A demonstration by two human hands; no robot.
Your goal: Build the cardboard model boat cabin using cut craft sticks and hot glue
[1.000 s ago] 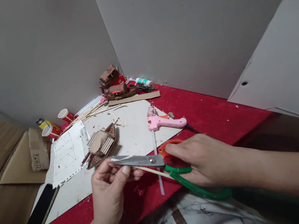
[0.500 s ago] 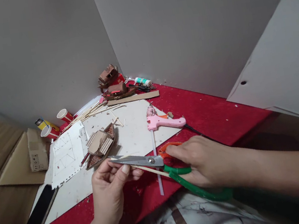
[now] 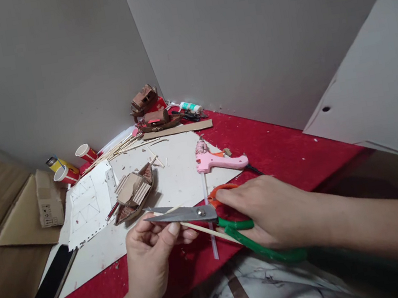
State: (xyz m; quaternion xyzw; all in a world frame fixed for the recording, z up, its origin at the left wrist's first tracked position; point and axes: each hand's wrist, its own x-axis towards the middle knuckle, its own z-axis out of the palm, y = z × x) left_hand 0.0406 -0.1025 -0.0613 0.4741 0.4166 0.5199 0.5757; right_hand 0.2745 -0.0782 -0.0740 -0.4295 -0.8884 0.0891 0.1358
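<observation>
My right hand (image 3: pixel 254 210) is closed on the handles of a pair of scissors (image 3: pixel 182 214), one handle orange and the other green. The blades point left, slightly apart at the tips, over my left hand (image 3: pixel 157 243). Between its thumb and fingers my left hand pinches a thin wooden stick (image 3: pixel 212 231), which slants down to the right beneath the scissors. A short pale end of wood shows above the blades. Just beyond my left hand sits a small model boat (image 3: pixel 134 192) of cardboard and wood strips on white board.
A pink glue gun (image 3: pixel 219 160) with a clear glue stick lies beyond the scissors. Two brown model boats (image 3: pixel 156 120) stand at the back. Loose sticks (image 3: pixel 119 149), paper cups (image 3: pixel 85 153), a drawing sheet (image 3: pixel 89 204) and a phone (image 3: pixel 50 292) are on the left, beside a cardboard box (image 3: pixel 10 224).
The scissor blades have opened a little at the tips, and the lower blade now shows over the stick. My left hand has shifted slightly right and down.
</observation>
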